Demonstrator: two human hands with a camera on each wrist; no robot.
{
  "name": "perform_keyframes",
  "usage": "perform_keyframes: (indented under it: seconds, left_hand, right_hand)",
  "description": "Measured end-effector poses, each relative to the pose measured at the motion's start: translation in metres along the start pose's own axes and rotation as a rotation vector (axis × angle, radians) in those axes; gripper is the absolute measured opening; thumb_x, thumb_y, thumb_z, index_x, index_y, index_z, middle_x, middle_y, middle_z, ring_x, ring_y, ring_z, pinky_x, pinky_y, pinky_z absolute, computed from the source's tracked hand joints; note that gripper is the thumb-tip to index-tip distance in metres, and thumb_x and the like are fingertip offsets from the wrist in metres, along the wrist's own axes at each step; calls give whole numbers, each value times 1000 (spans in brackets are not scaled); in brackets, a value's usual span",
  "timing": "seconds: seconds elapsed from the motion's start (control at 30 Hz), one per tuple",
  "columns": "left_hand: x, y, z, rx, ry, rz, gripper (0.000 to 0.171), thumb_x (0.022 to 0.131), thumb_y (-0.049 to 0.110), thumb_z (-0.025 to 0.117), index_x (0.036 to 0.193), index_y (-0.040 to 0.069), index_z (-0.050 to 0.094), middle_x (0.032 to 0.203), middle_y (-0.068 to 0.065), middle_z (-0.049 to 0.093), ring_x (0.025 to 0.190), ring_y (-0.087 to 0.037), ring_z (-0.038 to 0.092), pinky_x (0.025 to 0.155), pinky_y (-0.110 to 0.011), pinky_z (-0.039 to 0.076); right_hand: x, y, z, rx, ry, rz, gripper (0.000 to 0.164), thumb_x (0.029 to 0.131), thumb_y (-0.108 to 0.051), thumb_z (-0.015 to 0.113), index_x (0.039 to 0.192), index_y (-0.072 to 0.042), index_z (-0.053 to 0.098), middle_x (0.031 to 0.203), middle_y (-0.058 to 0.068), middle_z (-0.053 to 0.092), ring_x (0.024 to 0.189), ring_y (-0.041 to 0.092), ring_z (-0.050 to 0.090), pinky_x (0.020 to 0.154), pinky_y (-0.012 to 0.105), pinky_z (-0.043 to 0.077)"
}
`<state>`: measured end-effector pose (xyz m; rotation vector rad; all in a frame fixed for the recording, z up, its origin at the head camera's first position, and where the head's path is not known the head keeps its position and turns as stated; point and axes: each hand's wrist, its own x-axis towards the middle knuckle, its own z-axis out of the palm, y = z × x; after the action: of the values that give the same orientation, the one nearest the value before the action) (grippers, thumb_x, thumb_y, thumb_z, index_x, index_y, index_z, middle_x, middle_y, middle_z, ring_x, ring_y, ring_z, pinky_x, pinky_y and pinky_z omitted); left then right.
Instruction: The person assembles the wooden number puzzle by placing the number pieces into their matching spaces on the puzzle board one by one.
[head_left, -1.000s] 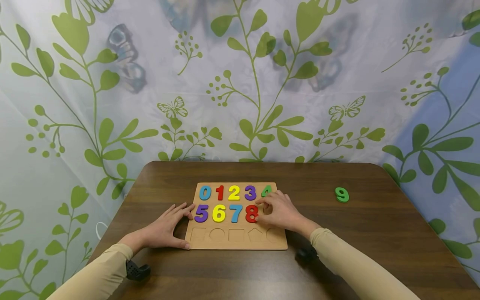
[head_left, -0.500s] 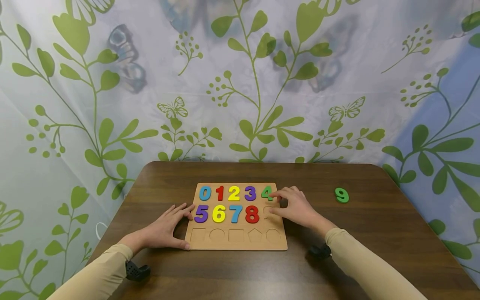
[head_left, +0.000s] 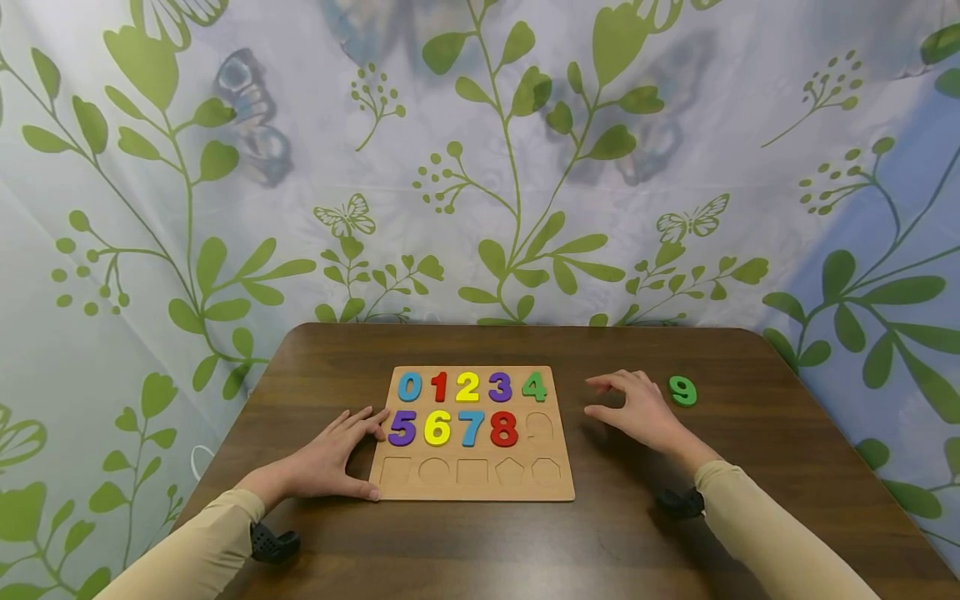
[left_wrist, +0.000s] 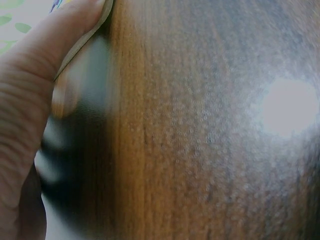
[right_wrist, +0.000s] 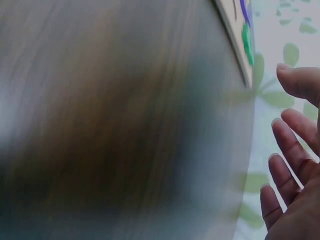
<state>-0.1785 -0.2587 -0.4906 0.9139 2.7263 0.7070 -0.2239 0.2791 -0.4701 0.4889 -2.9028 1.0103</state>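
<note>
A wooden number puzzle board [head_left: 480, 490] lies flat on the table. The blue 0 [head_left: 410, 387] to the green 4 fill its top row, and the purple 5 to the red 8 [head_left: 504, 428] sit below. A 9-shaped recess [head_left: 538, 426] at the right of that row holds no piece. My left hand [head_left: 326, 458] rests along the board's left edge, its thumb touching the lower corner. To the right of the board, my right hand [head_left: 641, 412] is in the air with fingers spread and nothing between them. Just beyond it lies the green number 9 [head_left: 682, 390].
Several shape recesses [head_left: 472, 472] line the board's bottom row. The dark wood table [head_left: 480, 550] extends on both sides, with a leaf-patterned curtain [head_left: 480, 183] behind its far edge. Black wrist devices [head_left: 274, 543] are on both wrists.
My right hand has moved off the board to the right, away from the red 8 and toward the green 9. The 9-shaped recess has come into view. My left hand stays in place.
</note>
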Motion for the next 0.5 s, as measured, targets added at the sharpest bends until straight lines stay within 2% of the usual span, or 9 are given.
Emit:
perform_keyframes:
  seconds: [0.2,0.37,0.5]
  left_hand:
    - [0,-1,1,1,0,-2,74,76,74,76,125,25,52,166,-7,29,153,-40,18,119,-67,7]
    - [0,-1,1,-6,1,2,73,76,72,76,125,24,52,166,-8,29,153,-41,18,119,-67,6]
    - [0,0,0,-4,0,2,73,76,72,76,126,24,52,166,-8,29,153,-41,18,119,-67,7]
  right_hand:
    - [-11,23,-17,-9,18,51,58,92,-45,76,139,-13,63,122,8,62,121,33,44,96,60,39]
    - [-20,36,-32,-45,40,64,57,94,-41,75,139,-9,61,128,16,60,122,42,42,105,69,24]
    - [-26,47,-44,-90,48,108,60,95,-45,73,141,-8,59,136,22,55,126,49,36,102,76,18]
